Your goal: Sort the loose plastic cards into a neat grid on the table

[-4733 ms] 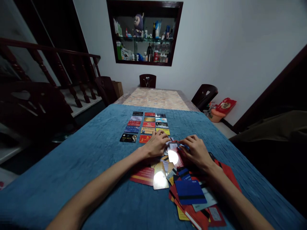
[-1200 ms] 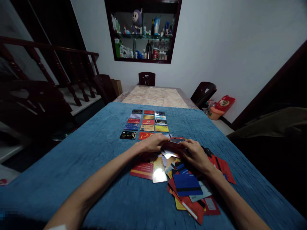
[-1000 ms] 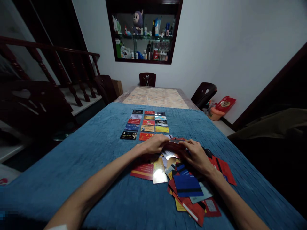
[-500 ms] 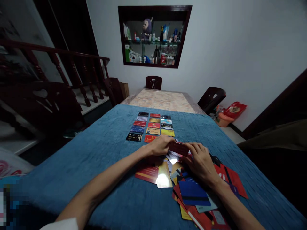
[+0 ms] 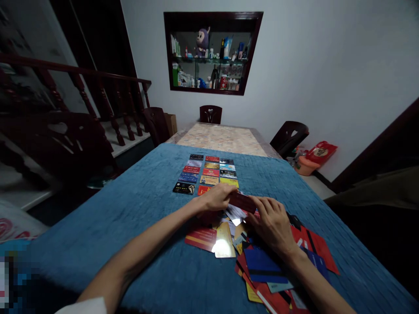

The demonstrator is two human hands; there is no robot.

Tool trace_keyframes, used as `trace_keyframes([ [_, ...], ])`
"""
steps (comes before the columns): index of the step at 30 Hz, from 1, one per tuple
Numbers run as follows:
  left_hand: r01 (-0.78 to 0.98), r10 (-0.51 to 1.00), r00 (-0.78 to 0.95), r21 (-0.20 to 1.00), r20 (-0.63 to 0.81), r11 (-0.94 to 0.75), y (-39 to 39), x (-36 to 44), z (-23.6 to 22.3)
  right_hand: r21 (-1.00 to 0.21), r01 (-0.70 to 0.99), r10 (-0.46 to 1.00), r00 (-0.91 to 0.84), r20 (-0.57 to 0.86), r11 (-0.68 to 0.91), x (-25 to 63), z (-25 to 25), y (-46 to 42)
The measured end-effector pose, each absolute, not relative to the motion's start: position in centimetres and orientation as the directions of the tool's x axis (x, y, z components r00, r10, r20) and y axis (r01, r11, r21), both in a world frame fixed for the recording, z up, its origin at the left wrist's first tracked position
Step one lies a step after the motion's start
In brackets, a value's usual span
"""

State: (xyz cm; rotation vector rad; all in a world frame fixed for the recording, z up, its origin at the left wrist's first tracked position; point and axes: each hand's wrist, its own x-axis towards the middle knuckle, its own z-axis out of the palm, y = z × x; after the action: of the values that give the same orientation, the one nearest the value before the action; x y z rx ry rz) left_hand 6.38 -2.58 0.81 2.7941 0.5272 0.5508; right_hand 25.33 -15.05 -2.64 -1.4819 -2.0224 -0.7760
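Between my two hands is a dark red card (image 5: 242,202), tilted above a loose pile of cards. My left hand (image 5: 218,197) pinches its left end, and my right hand (image 5: 273,222) grips its right end, fingers curled over it. Beneath lie a shiny gold card (image 5: 224,240), a red card with a gold stripe (image 5: 201,238) and a blue card (image 5: 264,265) with a dark stripe. Past my hands, several cards sit in three columns, among them a black card (image 5: 183,188) and a yellow card (image 5: 229,182). My left hand partly covers an orange-red card (image 5: 204,190).
A blue cloth (image 5: 137,209) covers the near part of the table, with a patterned tabletop (image 5: 222,138) beyond. Red cards or folders (image 5: 319,248) lie at the right. Dark chairs (image 5: 289,136) stand around, and an orange bin (image 5: 307,165) is on the floor.
Both hands stay on the dark red card, which has shifted and tilted very slightly. The view has moved down a little in the frame; the laid-out cards keep their places.
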Motion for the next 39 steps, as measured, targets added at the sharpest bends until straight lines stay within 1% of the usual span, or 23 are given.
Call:
trace_keyframes([
  [4, 0.292, 0.400, 0.849, 0.325, 0.346, -0.900, -2.9, 6.2, 1.2, 0.157, 0.954, 0.641, -0.289, 0.711, 0.255, 25.4, -2.5, -15.0],
  [7, 0.313, 0.414, 0.837, 0.308, 0.357, -0.898, -3.2, 5.9, 1.5, 0.153, 0.957, 0.645, -0.280, 0.711, 0.247, 25.5, -2.5, -14.8],
  [14, 0.325, 0.382, 0.850, 0.210, 0.363, -0.922, -3.4, 4.3, 1.7, 0.187, 0.950, 0.616, -0.305, 0.726, 0.249, 25.2, -2.3, -14.0],
  [20, 0.326, 0.344, 0.853, 0.112, 0.393, -0.939, -3.2, 2.6, 1.8, 0.199, 0.946, 0.635, -0.319, 0.703, 0.255, 24.2, -1.4, -13.2],
  [27, 0.398, 0.367, 0.831, 0.016, 0.417, -0.917, -2.1, 1.0, 1.7, 0.187, 0.932, 0.640, -0.350, 0.684, 0.310, 22.8, -0.7, -11.3],
  [32, 0.437, 0.394, 0.825, -0.015, 0.405, -0.899, -1.0, -0.5, 2.2, 0.161, 0.923, 0.670, -0.366, 0.646, 0.349, 21.6, -0.5, -9.1],
  [39, 0.516, 0.473, 0.816, -0.051, 0.331, -0.855, 1.2, -3.1, 2.9, 0.103, 0.898, 0.723, -0.408, 0.558, 0.427, 20.1, -0.2, -5.1],
])
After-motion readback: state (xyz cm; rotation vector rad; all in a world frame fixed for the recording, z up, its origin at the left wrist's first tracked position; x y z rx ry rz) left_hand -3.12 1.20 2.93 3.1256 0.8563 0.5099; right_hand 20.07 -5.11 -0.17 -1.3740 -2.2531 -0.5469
